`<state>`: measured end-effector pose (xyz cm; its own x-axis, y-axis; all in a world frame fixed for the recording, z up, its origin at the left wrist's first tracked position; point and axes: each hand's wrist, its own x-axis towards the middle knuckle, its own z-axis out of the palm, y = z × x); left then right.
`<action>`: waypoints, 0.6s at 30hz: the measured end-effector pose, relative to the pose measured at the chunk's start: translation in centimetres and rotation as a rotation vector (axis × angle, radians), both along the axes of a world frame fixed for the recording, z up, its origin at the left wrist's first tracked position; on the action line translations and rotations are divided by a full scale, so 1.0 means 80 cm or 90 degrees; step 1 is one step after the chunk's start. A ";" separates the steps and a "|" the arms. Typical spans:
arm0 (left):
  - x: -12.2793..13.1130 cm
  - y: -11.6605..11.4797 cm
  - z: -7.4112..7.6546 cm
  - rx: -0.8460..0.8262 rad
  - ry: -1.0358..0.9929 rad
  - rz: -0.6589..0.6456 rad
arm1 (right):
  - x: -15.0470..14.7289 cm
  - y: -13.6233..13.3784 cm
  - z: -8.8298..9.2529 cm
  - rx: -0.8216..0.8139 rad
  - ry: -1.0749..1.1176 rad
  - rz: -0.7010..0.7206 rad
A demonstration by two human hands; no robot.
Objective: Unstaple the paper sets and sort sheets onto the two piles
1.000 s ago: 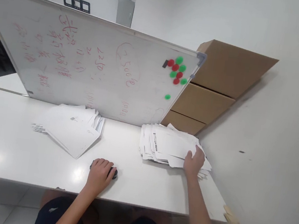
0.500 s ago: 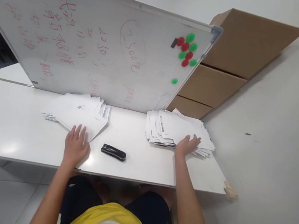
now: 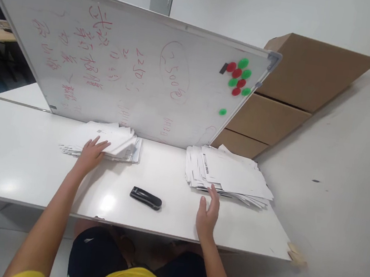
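Note:
My left hand (image 3: 92, 153) lies with fingers stretched on the left pile of white paper sheets (image 3: 115, 143), pressing its near edge. My right hand (image 3: 208, 211) is open, fingers apart, hovering above the white table (image 3: 12, 164) just in front of the right pile of papers (image 3: 231, 176), touching nothing that I can see. A black stapler (image 3: 146, 197) lies on the table between my two hands, free of both.
A large whiteboard (image 3: 137, 63) with red writing and red and green magnets (image 3: 238, 76) leans at the back of the table. Stacked cardboard boxes (image 3: 279, 101) stand behind the right pile. A white wall runs along the right. The table's near edge is by my lap.
My left hand left the stapler and moved up onto the left paper pile, which is now pushed more together. My right hand drew back off the right pile toward the table's front.

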<state>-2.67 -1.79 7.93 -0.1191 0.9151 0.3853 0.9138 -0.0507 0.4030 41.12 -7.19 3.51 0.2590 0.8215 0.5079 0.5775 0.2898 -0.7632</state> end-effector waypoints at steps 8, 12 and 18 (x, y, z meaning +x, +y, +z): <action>0.043 0.001 0.028 0.197 -0.355 0.290 | 0.014 0.008 -0.034 -0.018 -0.103 0.035; 0.123 -0.062 0.042 0.353 -0.787 0.298 | -0.018 -0.007 -0.010 -0.038 -0.059 0.070; 0.248 -0.139 0.044 0.084 -1.012 0.087 | -0.095 -0.069 0.060 -0.394 0.435 0.292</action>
<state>17.15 -12.93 11.47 -0.5325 0.8360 -0.1328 -0.4099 -0.1174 0.9045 33.52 -12.75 8.33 -0.0711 0.9819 -0.1754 -0.1035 -0.1822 -0.9778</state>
